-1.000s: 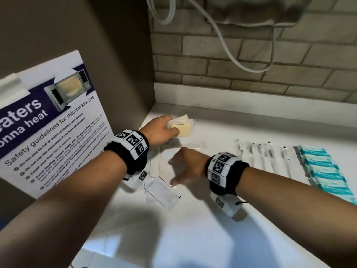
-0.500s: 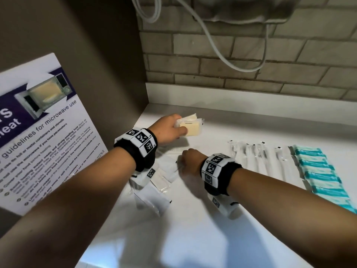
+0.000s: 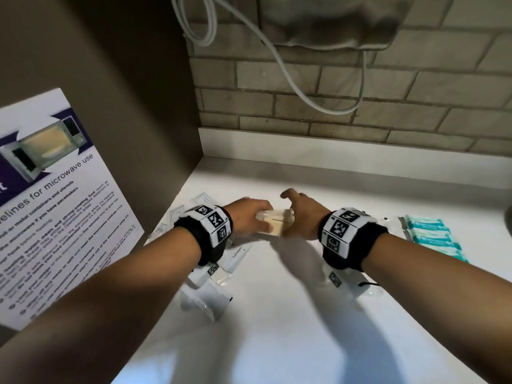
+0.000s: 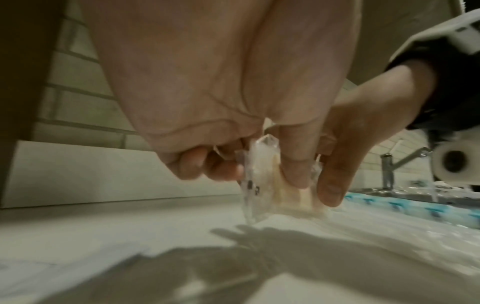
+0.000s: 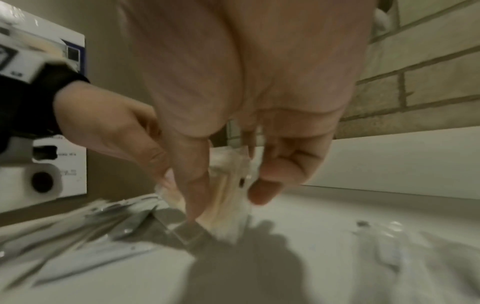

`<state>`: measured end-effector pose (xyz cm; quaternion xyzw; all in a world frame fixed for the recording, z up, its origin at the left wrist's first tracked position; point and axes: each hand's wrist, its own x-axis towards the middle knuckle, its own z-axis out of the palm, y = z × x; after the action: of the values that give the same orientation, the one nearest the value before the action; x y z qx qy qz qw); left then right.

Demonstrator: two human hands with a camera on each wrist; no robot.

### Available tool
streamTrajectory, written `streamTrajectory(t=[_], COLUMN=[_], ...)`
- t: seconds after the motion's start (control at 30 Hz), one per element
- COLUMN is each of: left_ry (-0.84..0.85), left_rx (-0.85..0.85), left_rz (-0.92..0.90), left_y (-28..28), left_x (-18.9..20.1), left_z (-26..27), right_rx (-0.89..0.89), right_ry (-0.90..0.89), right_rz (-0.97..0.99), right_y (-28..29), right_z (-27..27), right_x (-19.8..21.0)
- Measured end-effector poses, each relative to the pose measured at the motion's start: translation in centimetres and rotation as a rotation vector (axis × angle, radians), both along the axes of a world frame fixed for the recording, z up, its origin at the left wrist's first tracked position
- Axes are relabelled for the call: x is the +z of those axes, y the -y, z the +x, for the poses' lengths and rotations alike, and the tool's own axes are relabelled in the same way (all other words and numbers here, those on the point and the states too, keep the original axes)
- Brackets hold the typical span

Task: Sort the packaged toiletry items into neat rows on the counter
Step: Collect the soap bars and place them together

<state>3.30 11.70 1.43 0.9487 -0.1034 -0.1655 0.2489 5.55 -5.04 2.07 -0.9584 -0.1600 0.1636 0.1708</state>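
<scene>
A small stack of clear-wrapped cream packets point(image 3: 274, 227) stands on edge on the white counter point(image 3: 304, 314), held from both sides. My left hand point(image 3: 260, 220) pinches the packets point(image 4: 270, 185) between thumb and fingers. My right hand point(image 3: 291, 216) grips the same packets point(image 5: 231, 197) from the right, one digit in front and curled fingers point(image 5: 275, 176) behind. Loose flat clear packets point(image 3: 205, 297) lie under my left wrist. A row of teal packets point(image 3: 432, 236) lies at the right.
A microwave safety poster point(image 3: 55, 203) leans on the brown side panel at the left. The brick wall with a hanging white cable point(image 3: 291, 79) closes the back. A tap point(image 4: 389, 170) stands far right. Clear wrapped items point(image 5: 384, 234) lie right of my right hand.
My left hand has carried the cream packets from the back left corner toward the middle of the counter. My right hand has left the loose pile and taken hold of the packets too.
</scene>
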Motion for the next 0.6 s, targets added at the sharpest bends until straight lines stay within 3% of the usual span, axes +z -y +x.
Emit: streamTrajectory(t=[0.1,0.23,0.6], left_ry=[-0.028,-0.034,-0.064], left_rx=[-0.097,-0.185,-0.172], left_rz=[0.064,0.221,0.378], left_y=[1.8,3.3,4.4], left_x=[-0.8,-2.7,-3.3], left_z=[-0.7,-2.5,-4.4], right_rx=[0.186,0.297,0.270], right_ry=[-0.038,-0.074,-0.061], right_rz=[-0.248,-0.282,-0.337], right_y=[0.6,1.5,1.0], right_z=[-0.9,-2.9,-4.4], right_x=[-0.7,-2.3,-3.3])
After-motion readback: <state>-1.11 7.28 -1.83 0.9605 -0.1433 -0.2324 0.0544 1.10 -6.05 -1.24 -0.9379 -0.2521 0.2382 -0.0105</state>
